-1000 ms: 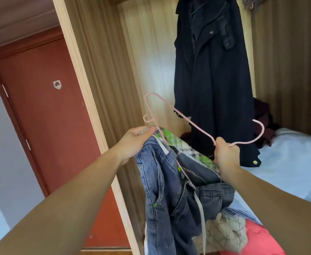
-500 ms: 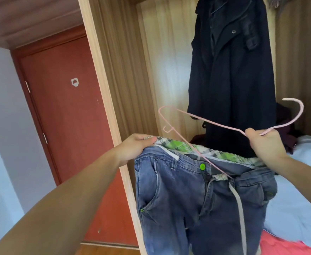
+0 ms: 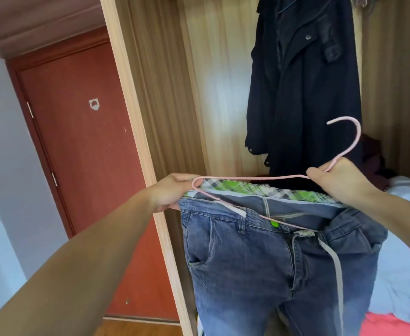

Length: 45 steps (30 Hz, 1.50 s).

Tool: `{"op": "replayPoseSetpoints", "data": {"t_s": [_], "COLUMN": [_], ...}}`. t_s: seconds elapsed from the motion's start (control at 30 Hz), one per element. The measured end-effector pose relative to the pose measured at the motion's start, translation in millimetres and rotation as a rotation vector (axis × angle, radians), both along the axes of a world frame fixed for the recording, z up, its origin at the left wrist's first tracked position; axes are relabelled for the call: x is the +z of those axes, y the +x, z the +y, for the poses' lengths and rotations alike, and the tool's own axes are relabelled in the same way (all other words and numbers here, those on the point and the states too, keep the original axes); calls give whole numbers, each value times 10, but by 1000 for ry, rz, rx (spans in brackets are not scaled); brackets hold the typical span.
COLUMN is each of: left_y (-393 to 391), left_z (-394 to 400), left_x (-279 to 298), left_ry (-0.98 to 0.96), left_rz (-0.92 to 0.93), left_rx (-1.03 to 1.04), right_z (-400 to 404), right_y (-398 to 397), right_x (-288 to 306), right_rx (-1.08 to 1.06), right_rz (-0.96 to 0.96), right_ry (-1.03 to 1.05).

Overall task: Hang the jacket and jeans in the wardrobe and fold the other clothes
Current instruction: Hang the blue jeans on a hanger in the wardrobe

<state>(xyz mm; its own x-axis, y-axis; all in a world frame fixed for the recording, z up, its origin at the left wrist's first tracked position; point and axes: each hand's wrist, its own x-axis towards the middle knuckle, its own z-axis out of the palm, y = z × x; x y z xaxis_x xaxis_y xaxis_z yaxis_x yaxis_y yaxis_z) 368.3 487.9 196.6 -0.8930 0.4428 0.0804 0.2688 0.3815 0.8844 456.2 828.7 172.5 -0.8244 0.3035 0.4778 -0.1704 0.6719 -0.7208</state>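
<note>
Blue jeans (image 3: 259, 263) with a green plaid waistband lining hang in front of me, stretched wide at the waist. My left hand (image 3: 172, 190) grips the left end of the waistband together with the left tip of a pink wire hanger (image 3: 252, 178). My right hand (image 3: 337, 180) pinches the hanger's neck below its hook and holds the waistband's right end. The hanger's lower bar crosses the front of the jeans near a green button (image 3: 274, 223). A dark jacket (image 3: 303, 88) hangs inside the wardrobe behind.
The wardrobe's wooden side panel (image 3: 136, 117) stands left of the jeans. A red-brown door (image 3: 82, 146) is further left. Pale blue cloth (image 3: 403, 263) and a red garment (image 3: 393, 327) lie at lower right, a dark maroon cloth (image 3: 373, 158) behind.
The jeans have been pulled out wide at the waist and raised. The hanger has tipped flatter, its left tip now at my left hand, its hook lifted at the right.
</note>
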Motion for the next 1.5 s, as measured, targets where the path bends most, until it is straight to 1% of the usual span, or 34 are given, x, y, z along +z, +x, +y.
{"op": "replayPoseSetpoints", "data": {"t_s": [0.1,0.2,0.33,0.4,0.5,0.57,0.67,0.73,0.8,0.9,1.03,1.1,1.13,1.17,1.23,1.3,1.33,1.4,1.5], "left_y": [-54,-38,-16,-46,-55,-47,-90,-92,-52,61,102,139,171,210,309,361,337,257,142], "left_z": [-47,17,219,325,516,599,520,483,549,775,809,809,848,909,1072,1176,1179,1134,1066], "left_x": [3,32,100,79,17,-35,-81,-81,-49,-7,-37,-16,-2,8,8,-5,-17,-40,-61], "left_ry": [-57,-153,-244,-285,-315,-347,-446,-479,-460,-517,-379,-361,-384,-432,-489,-410,-368,-348,-342], "left_rz": [49,170,441,531,608,619,531,515,580,661,599,536,517,532,637,722,738,736,725], "left_rx": [40,30,-13,-26,-25,-31,2,48,72,41,7,-35,-60,-84,-119,-148,-152,-140,-133], "right_z": [-86,-227,-489,-577,-641,-656,-611,-580,-605,-638,-532,-494,-491,-498,-526,-497,-452,-281,66], "right_y": [-26,-94,-156,-154,-172,-190,-191,-183,-178,-202,-196,-179,-173,-174,-165,-134,-97,-13,99], "right_x": [44,28,-2,31,71,74,82,94,98,112,212,257,273,284,296,299,305,320,278], "right_rx": [-27,-46,-62,-75,-61,-50,-54,-59,-57,-20,7,13,18,32,82,153,195,258,258], "right_rz": [-50,-107,-157,-148,-128,-126,-108,-91,-88,-86,-99,-87,-76,-67,-44,-36,-53,-152,-407], "right_ry": [88,173,338,336,308,292,249,238,259,257,192,165,155,151,163,189,207,296,521]}}
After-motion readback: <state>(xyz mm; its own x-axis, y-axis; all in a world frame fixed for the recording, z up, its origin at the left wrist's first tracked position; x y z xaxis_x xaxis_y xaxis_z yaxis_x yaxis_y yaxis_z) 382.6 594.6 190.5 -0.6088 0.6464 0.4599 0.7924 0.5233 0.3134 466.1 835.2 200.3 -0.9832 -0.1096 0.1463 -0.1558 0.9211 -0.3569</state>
